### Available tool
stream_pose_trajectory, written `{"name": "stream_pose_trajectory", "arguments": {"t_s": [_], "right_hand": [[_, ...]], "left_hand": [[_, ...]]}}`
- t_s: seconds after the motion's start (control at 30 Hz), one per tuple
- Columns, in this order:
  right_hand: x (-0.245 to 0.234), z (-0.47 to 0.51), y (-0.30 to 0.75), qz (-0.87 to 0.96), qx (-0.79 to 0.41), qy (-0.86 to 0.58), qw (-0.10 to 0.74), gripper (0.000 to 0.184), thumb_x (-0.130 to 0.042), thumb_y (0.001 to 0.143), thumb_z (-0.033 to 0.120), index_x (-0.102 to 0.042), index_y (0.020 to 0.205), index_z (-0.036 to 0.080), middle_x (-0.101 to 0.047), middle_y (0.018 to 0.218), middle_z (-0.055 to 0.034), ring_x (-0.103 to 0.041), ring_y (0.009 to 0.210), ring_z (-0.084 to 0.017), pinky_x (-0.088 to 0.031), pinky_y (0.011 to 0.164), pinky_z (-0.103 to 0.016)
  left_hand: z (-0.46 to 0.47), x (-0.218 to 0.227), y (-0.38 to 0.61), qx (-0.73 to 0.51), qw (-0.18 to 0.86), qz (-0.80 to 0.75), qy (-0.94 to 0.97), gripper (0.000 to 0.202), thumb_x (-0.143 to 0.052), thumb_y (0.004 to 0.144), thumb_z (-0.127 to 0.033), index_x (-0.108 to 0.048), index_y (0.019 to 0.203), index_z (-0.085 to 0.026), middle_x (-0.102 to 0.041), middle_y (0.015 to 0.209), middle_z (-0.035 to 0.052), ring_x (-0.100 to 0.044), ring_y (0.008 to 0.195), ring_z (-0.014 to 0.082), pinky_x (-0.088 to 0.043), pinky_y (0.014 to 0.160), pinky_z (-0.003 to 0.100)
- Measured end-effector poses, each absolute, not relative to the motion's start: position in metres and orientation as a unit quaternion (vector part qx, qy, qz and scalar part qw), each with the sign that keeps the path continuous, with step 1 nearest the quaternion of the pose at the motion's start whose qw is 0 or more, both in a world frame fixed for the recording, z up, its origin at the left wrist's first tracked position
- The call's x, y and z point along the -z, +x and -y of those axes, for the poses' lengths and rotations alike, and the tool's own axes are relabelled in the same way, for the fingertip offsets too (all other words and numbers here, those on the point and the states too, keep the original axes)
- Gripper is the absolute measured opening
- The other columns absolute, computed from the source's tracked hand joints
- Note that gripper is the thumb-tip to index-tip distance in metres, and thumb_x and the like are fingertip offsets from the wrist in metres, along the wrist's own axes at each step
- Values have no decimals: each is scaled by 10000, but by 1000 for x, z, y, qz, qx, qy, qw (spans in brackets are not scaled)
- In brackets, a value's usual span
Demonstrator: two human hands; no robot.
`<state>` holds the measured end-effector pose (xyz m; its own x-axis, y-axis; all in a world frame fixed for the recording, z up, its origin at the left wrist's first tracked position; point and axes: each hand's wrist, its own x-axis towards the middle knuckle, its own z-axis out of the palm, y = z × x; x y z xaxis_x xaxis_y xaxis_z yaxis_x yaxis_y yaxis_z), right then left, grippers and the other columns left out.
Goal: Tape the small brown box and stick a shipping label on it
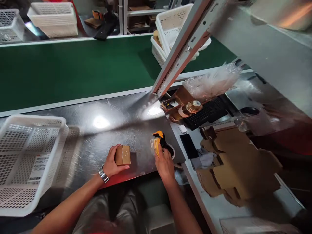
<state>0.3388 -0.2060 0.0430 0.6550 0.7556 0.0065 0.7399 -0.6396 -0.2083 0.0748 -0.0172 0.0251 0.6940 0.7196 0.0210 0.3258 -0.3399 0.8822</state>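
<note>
My left hand (111,163), with a metal watch at the wrist, grips a small brown cardboard box (123,155) sealed with clear tape; the box rests on the shiny steel worktable (114,120) near its front edge. A short way to the right, my right hand (164,164) holds a yellow and black tape dispenser (159,143) upright on the table. Box and dispenser are apart, with bare steel between them.
A white perforated basket (26,162) with a label inside sits at the left. A green conveyor belt (73,71) runs behind the table, with more white baskets (170,29) on it. To the right lie flat cardboard blanks (239,165), a black keyboard (207,112), tape rolls (187,109), a phone (188,146) and plastic bags (212,83).
</note>
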Motion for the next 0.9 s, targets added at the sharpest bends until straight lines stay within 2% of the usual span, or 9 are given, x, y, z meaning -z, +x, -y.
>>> {"name": "stream_pose_trajectory", "arguments": {"t_s": [0.1,0.23,0.37,0.47,0.57,0.7,0.8,0.87,0.9], "right_hand": [[-68,195,314,363,-49,-890,270,566,-429,1128,430,-564,1571,104,-613,1506,-276,-585,1432,-392,-503,1206,-624],[-95,169,256,294,-254,-787,480,668,-393,1138,547,-375,1719,217,-470,1739,-167,-464,1606,-296,-418,1320,-559],[-84,144,215,241,-393,-742,486,986,-589,1006,716,-225,1770,211,-380,1796,-178,-439,1627,-330,-417,1324,-548],[-66,140,204,164,-436,-734,495,1251,-744,858,770,-123,1777,192,-378,1784,-224,-562,1530,-365,-547,1221,-523],[-54,141,207,105,-508,-699,492,1210,-751,845,783,-197,1758,214,-548,1672,-221,-728,1326,-349,-655,1064,-486],[-50,132,224,91,-495,-718,481,1190,-766,811,811,-282,1734,235,-627,1599,-199,-743,1285,-367,-625,1101,-529],[-43,115,241,187,-406,-772,452,1191,-652,851,869,-279,1735,163,-526,1676,-253,-588,1482,-437,-490,1234,-634],[-37,104,251,276,-296,-828,389,1306,-531,835,965,-313,1694,5,-390,1723,-355,-335,1638,-518,-311,1320,-713],[-35,101,254,307,-239,-849,357,1352,-462,835,998,-324,1667,-59,-325,1736,-394,-225,1673,-537,-238,1340,-730]], "left_hand": [[15,-29,76,-213,467,-334,790,1136,-1022,666,-514,-415,1598,-284,-572,1510,148,-609,1404,377,-502,1217,618],[22,-36,82,-204,444,-322,811,1153,-991,681,-591,-393,1613,-272,-556,1513,171,-580,1406,394,-495,1202,629],[34,-46,85,-161,384,-289,862,1104,-917,678,-696,-483,1587,-245,-607,1409,202,-603,1294,436,-514,1095,663],[39,-50,84,-112,337,-291,888,1136,-883,630,-800,-547,1557,-235,-637,1360,233,-613,1260,474,-496,1064,717],[38,-53,79,-66,319,-292,899,1293,-862,585,-890,-486,1618,-210,-631,1409,274,-590,1334,521,-443,1121,803],[20,-71,53,-96,294,-283,908,1472,-825,622,-934,-238,1735,-169,-405,1685,343,-352,1583,586,-317,1214,881],[-15,-101,3,-193,256,-318,892,1053,-710,943,-703,-228,1724,-187,-388,1725,292,-345,1643,456,-384,1283,732],[-49,-120,-46,-239,224,-392,860,638,-570,1073,-470,-401,1632,-214,-564,1601,223,-523,1534,361,-470,1260,621],[-68,-127,-73,-247,210,-448,833,534,-538,1078,-433,-490,1556,-200,-623,1524,210,-589,1460,348,-492,1241,600]]}}
